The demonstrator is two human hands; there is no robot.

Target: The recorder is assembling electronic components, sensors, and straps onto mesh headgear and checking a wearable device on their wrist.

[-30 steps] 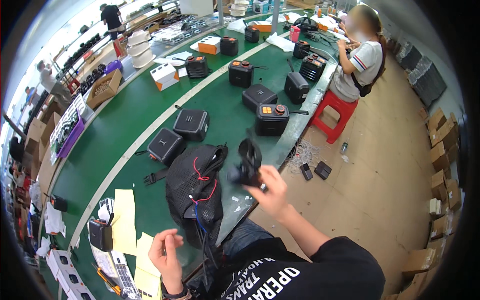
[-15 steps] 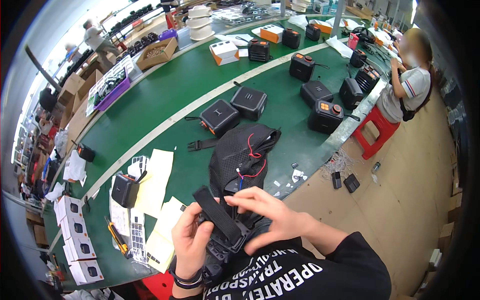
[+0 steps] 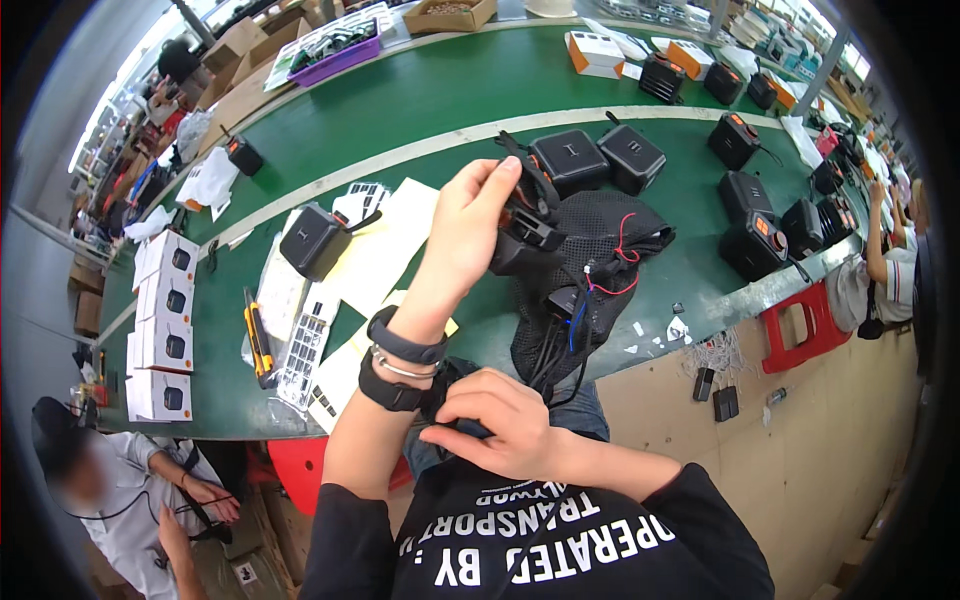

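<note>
My left hand (image 3: 472,225) is raised over the green bench, its fingers closed on a black strap (image 3: 538,185) with plastic fittings. Dark bands circle that wrist. Lower down, near my lap, my right hand (image 3: 505,425) is curled with thumb against fingers around a small dark item that I cannot make out. Just beyond the hands lies a black mesh drawstring bag (image 3: 615,235) with a red cord, and dark cables run from it toward my lap. Behind the bag sit two black box-shaped devices, one nearer (image 3: 568,160) and one to its right (image 3: 632,157).
Left on the bench are another black device (image 3: 314,242), yellow sheets (image 3: 395,235), a yellow-and-black utility knife (image 3: 258,338) and stacked white boxes (image 3: 160,345). More devices (image 3: 755,245) stand at right, near a red stool (image 3: 803,325). Co-workers sit at both sides.
My left hand has moved up and away from me with the strap. The right hand has let go of the strap and come closer to my lap. The view has turned leftward.
</note>
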